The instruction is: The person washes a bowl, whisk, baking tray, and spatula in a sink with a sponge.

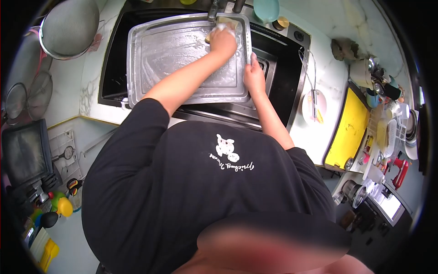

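A large metal baking tray [173, 50], wet and streaked with suds, lies tilted across the black sink [114, 68]. My left hand [222, 42] presses a pale yellow sponge [226, 21] against the tray's far right corner, with white foam on the fingers. The hand covers most of the sponge. My right hand [253, 75] grips the tray's right edge, thumb along the rim and the other fingers partly hidden. Just beyond the far edge stands the faucet [213, 10], close to the sponge.
A light-blue bowl [266, 10] stands behind the sink. On the right counter are a whisk [314, 82] over a small white dish [315, 109] and a yellow cutting board [349, 128]. A large mesh strainer [70, 27] hangs at the left, above a dark pan [26, 150].
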`<action>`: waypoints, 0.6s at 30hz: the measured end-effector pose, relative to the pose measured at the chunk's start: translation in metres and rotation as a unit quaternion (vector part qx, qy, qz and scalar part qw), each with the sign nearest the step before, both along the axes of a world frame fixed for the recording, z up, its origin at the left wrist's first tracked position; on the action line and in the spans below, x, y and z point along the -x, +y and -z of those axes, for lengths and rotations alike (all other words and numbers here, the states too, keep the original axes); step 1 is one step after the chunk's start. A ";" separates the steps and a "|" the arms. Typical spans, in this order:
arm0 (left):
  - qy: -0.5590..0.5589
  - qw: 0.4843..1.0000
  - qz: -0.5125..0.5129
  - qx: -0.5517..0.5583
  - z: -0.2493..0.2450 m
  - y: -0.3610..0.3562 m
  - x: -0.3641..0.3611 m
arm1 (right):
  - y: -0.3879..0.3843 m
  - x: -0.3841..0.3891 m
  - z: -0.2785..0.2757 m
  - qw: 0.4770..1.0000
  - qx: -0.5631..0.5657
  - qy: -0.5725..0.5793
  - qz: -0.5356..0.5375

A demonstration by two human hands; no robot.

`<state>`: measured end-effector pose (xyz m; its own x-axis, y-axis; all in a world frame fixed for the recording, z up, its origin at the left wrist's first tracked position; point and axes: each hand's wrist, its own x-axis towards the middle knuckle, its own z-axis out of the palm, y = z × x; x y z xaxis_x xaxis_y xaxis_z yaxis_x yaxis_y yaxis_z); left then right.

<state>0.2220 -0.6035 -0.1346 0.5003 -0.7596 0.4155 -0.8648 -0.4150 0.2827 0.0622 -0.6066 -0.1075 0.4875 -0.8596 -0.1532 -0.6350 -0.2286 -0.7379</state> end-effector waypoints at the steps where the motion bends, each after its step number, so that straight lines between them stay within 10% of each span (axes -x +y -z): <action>1: 0.003 1.000 0.021 -0.012 -0.002 -0.006 0.001 | 0.001 0.001 0.000 1.000 -0.004 -0.008 0.000; 18: 0.243 0.956 0.052 0.157 -0.030 -0.028 0.002 | -0.004 0.005 0.018 0.999 0.023 -0.037 -0.006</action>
